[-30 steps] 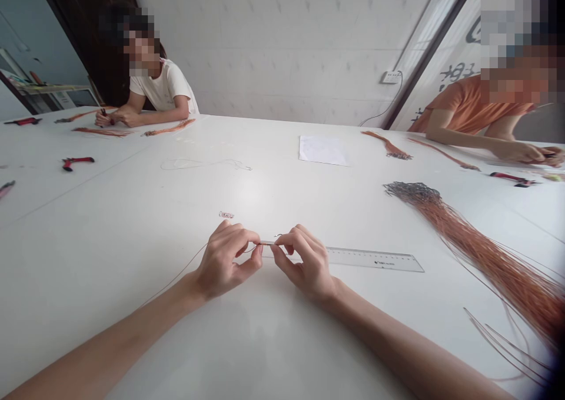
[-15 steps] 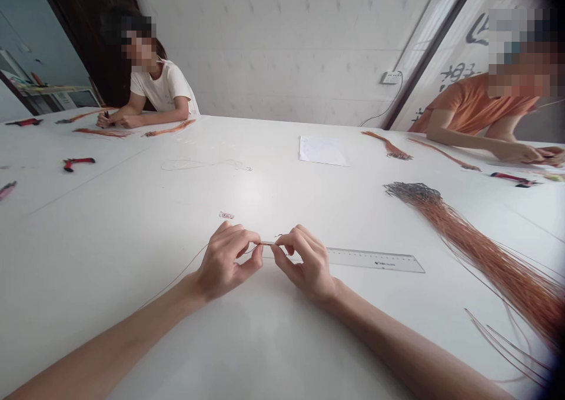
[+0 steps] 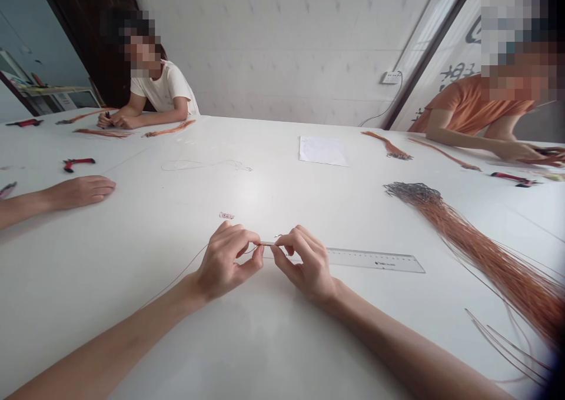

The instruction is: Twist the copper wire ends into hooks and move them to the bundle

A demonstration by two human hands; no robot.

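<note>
My left hand and my right hand hover close together above the white table. Their fingertips pinch a thin wire with a small metal piece on it, and its exact form is hidden by my fingers. A fine strand trails from my left hand toward the lower left. Just beyond my right hand lies a clear plastic ruler, and a small pink-and-white item rests above my fingers.
A large bundle of copper-coloured wires lies at the right. Red-handled pliers, a white paper sheet and a loose wire loop lie farther off. Two seated people work at the far side, and another person's hand rests at the left.
Another person's hand and forearm have come in over the table from the left edge. My own hands have barely moved. The person at the right has a reddish wire bunch in hand.
</note>
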